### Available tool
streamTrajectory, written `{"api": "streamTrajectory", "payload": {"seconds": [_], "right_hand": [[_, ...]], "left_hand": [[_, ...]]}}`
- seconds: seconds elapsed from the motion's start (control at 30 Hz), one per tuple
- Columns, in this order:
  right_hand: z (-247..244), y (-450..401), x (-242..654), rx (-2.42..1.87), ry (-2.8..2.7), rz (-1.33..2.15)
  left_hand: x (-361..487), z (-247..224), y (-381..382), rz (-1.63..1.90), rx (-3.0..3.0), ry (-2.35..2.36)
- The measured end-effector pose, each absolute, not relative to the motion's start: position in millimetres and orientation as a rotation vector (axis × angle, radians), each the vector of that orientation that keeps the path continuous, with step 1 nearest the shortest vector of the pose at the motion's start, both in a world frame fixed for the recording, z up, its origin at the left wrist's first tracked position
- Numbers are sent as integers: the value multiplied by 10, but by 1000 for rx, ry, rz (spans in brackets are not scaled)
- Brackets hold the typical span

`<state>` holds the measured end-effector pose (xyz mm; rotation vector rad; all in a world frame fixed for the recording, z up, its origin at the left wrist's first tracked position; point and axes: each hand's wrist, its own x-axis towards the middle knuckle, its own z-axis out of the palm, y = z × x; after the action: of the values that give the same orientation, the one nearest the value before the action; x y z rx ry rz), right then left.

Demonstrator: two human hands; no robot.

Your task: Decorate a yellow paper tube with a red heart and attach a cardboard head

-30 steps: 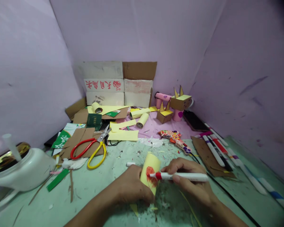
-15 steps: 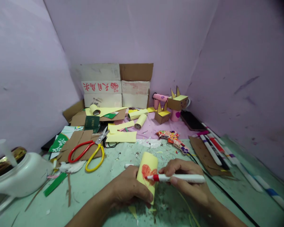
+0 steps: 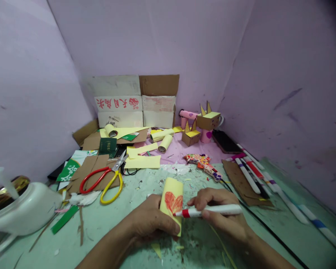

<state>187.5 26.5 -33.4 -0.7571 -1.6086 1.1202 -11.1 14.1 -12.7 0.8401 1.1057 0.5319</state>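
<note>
A yellow paper-covered tube (image 3: 172,186) stands nearly upright in my left hand (image 3: 152,220), with the thumb across its lower front. On its side facing me is a red heart (image 3: 173,202), coloured in with strokes. My right hand (image 3: 225,211) grips a white marker (image 3: 221,210) with a red collar, held almost level. The marker's red tip touches the paper near the bottom point of the heart. Part of another white pen end (image 3: 149,195) shows behind my left hand.
Scissors (image 3: 108,179) with red and yellow handles lie on cardboard at left, near a white pot (image 3: 30,209). A flowered glue gun (image 3: 203,165) trails a black cord rightward. Several markers (image 3: 248,175) lie at right. Cardboard animals (image 3: 190,137) and yellow tubes (image 3: 165,143) stand behind.
The marker tip has shifted from the heart's middle to its lower point. The tube has turned slightly, showing more of the heart, whose right side looks more filled.
</note>
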Motion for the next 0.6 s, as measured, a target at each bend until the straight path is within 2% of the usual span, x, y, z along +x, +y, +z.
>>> {"api": "streamTrajectory", "payload": {"seconds": [0.37, 0.6], "right_hand": [[-345, 268, 1897, -998, -1502, 1106], [-394, 269, 1837, -852, -1452, 1157]], "left_hand": [[-128, -148, 142, 555, 820, 1039], [-125, -174, 141, 600, 787, 1028]]}}
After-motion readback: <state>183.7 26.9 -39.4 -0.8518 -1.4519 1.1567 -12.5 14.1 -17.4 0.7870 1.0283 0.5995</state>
